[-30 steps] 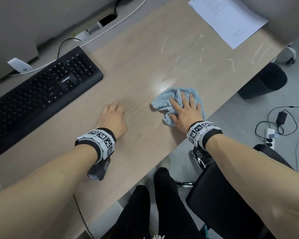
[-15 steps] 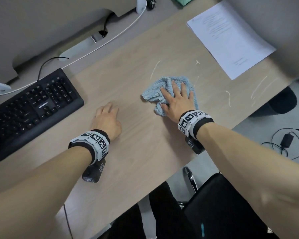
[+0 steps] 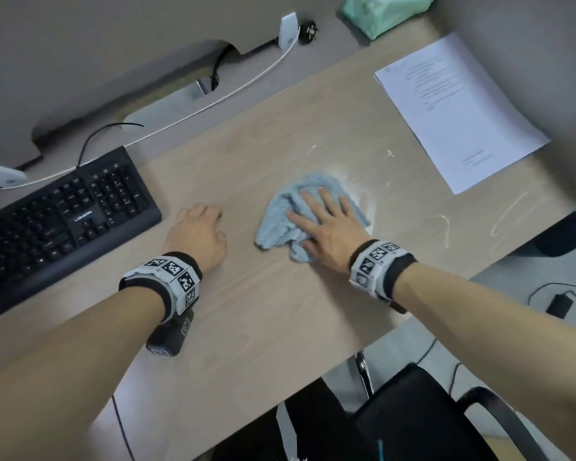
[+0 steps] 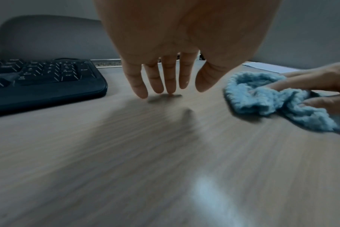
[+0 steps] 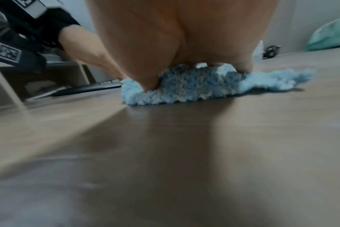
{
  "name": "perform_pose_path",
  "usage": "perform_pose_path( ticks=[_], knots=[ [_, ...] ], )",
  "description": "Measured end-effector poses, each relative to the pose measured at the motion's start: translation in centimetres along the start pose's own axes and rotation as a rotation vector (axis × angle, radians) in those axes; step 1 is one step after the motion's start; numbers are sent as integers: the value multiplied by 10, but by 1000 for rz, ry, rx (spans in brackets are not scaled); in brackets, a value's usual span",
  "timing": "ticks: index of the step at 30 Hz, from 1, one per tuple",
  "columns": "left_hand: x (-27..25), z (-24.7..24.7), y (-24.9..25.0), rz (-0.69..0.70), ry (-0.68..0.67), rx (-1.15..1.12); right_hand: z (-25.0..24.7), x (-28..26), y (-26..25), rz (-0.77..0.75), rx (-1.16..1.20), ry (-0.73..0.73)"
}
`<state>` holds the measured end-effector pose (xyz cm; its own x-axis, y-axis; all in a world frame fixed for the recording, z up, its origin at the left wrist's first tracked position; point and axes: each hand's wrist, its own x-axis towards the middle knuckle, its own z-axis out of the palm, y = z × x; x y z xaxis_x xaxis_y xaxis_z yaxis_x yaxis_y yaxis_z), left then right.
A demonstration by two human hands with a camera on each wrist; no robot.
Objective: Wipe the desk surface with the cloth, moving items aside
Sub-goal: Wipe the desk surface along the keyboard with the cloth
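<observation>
A crumpled light-blue fluffy cloth (image 3: 281,214) (image 4: 262,98) (image 5: 194,86) lies on the wooden desk (image 3: 263,311) near its middle. My right hand (image 3: 326,224) presses flat on the cloth with straight, spread fingers. My left hand (image 3: 197,234) (image 4: 165,86) rests on the bare desk to the left of the cloth, fingers relaxed and pointing down, fingertips touching the wood. It holds nothing. White smear marks (image 3: 443,224) streak the desk to the right of the cloth.
A black keyboard (image 3: 57,217) (image 4: 38,79) sits at the left, close to my left hand. A sheet of printed paper (image 3: 456,108) lies at the far right. A green pack (image 3: 383,11) stands at the back. Cables (image 3: 213,98) run along the rear edge. A black chair (image 3: 429,410) is below the front edge.
My right hand has slid the cloth away from the desk's front edge, up into the white smears. The left hand stays in place on the desk.
</observation>
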<state>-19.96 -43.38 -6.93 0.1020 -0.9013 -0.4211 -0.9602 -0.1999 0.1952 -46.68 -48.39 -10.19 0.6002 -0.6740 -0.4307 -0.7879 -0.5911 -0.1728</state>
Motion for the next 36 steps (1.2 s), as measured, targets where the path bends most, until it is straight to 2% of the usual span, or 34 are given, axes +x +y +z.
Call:
perform_pose_path(
  ticks=[3, 7, 9, 11, 14, 16, 19, 21, 24, 25, 27, 31, 36],
  knots=[
    [8, -1, -8, 37, -12, 2, -12, 16, 35, 276, 59, 35],
    [12, 3, -19, 44, -70, 35, -39, 75, 28, 553, 211, 90],
    [12, 4, -20, 56, -62, 28, -51, 97, 11, 519, 206, 72],
    [12, 4, -22, 63, -55, 31, -53, 100, -15, 372, 153, 34],
    [14, 2, -24, 77, -58, 38, -31, 68, -48, 121, 78, 30],
    [13, 0, -26, 83, -63, 31, -16, 42, -40, 56, 71, 43],
    [11, -3, -28, 101, -72, 27, -19, 30, 5, 209, 74, 53],
    [10, -2, -29, 119, -58, 33, -28, 44, 23, 356, 113, 62],
    [8, 1, -28, 128, -35, 63, -46, 84, 12, 512, 186, 61],
    [7, 2, -27, 127, -29, 74, -51, 95, 2, 521, 189, 49],
    [6, 3, -26, 127, -23, 96, -54, 107, -20, 434, 166, 36],
    [9, 4, -29, 133, -37, 111, -34, 78, -45, 201, 77, 41],
    [13, -1, -34, 139, -67, 66, -15, 28, -30, 264, 71, 45]
  ],
)
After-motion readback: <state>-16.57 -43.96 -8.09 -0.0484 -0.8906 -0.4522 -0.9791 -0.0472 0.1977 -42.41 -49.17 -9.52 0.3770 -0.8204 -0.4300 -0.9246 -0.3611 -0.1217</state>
